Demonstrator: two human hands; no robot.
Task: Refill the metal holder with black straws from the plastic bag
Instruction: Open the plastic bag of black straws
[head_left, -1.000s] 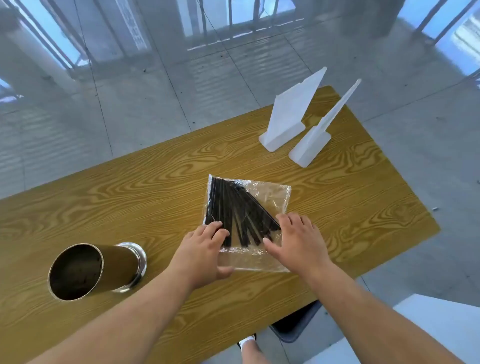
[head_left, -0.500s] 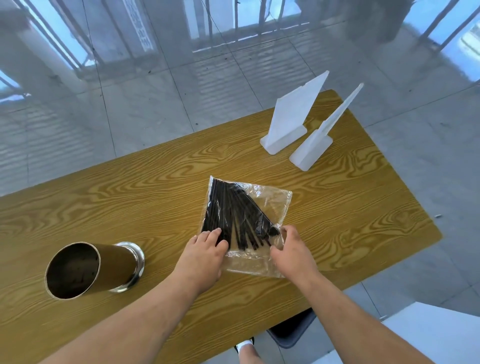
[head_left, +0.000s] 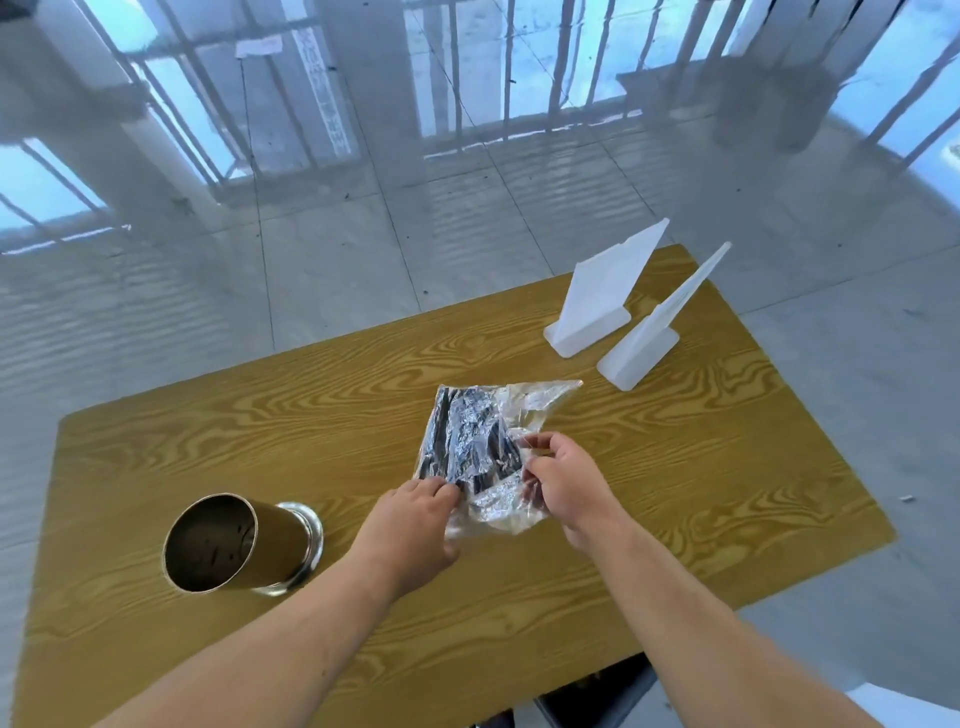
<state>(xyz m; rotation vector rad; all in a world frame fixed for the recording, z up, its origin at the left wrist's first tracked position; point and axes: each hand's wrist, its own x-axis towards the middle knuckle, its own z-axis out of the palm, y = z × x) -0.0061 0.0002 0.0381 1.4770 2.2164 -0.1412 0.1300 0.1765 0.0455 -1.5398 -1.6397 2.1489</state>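
A clear plastic bag (head_left: 530, 402) holding a bundle of black straws (head_left: 467, 441) is tilted up off the wooden table (head_left: 675, 493) at its near end. My left hand (head_left: 410, 530) pinches the bag's near left corner. My right hand (head_left: 566, 483) grips the crumpled near right edge of the bag. The metal holder (head_left: 234, 543), a brass-coloured cylinder with a chrome base, stands to the left of my hands, its dark mouth tipped toward me and nothing visible inside.
Two white plastic stands (head_left: 597, 306) (head_left: 649, 343) sit at the table's far right corner. Glossy tiled floor surrounds the table. A dark chair (head_left: 597, 696) shows under the near edge.
Both hands went from lying on the flat bag to gripping its near end and lifting it, so the plastic is now crumpled. The camera has tilted up.
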